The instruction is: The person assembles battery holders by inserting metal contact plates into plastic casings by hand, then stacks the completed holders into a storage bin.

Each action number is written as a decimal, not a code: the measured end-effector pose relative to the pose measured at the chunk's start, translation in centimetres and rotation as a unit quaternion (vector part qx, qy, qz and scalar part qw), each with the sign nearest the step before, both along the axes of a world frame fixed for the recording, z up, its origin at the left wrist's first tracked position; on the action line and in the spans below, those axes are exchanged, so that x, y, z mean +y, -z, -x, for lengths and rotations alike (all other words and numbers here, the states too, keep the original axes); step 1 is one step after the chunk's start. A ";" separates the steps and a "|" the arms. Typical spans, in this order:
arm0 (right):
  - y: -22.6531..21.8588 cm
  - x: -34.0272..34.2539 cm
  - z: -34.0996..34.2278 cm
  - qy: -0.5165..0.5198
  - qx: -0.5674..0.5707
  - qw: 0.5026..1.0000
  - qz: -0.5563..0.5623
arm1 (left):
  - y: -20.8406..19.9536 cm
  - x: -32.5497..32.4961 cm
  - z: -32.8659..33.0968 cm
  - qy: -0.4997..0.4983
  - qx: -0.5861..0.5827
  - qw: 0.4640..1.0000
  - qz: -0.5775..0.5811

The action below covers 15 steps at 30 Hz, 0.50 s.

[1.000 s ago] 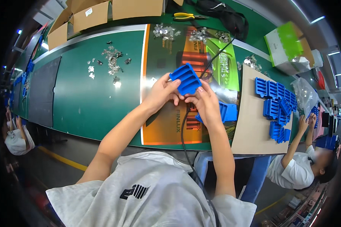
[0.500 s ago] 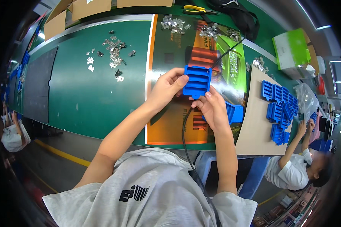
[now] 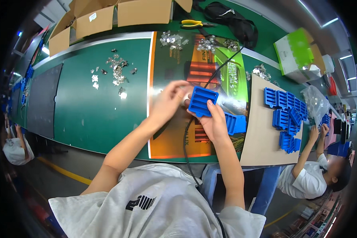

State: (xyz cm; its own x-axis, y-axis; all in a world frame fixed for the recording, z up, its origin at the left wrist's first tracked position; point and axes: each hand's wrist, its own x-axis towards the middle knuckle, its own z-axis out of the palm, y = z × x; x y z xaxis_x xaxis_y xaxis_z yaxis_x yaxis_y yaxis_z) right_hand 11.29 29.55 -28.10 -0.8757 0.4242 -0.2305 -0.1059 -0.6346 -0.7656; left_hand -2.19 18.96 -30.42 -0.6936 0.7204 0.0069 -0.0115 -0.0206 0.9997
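Note:
My right hand (image 3: 213, 123) grips a blue slotted plastic case (image 3: 202, 100), thumb on its front face and fingers behind. The case is held tilted above the printed mat, its long slots facing up. Just left of it, my left hand (image 3: 168, 102) is apart from the case; motion blurs its fingers, and whether anything is in them does not show. A second blue case (image 3: 236, 123) lies on the mat beside my right wrist, partly hidden by it. A black cable (image 3: 187, 141) passes beneath my hands.
Small metal pieces (image 3: 118, 70) lie scattered on the green table (image 3: 87, 119), with more heaps (image 3: 172, 40) at the mat's far edge. Yellow-handled pliers (image 3: 192, 24) and cardboard boxes (image 3: 142, 14) are behind. Several blue cases (image 3: 281, 117) rest on cardboard (image 3: 258, 139) at right, near another person (image 3: 309, 178).
My left hand has let go of the case and moved left. My right hand now holds the case alone, slightly lower and more tilted. The whole view has shifted a little.

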 end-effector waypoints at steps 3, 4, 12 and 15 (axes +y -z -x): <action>-0.3 0.5 -0.3 0.039 0.024 0.999 0.022 | -1.4 2.8 3.6 -0.015 0.160 0.987 0.002; -0.1 0.9 -0.5 0.049 0.034 0.998 0.037 | -2.7 4.5 4.3 -0.013 0.214 0.977 0.011; -1.2 3.5 -0.8 0.155 0.134 0.973 0.103 | -1.0 22.8 9.4 0.059 0.510 0.858 0.020; -0.3 3.9 -0.9 0.166 0.136 0.971 0.108 | -0.2 25.1 8.6 0.086 0.552 0.827 0.060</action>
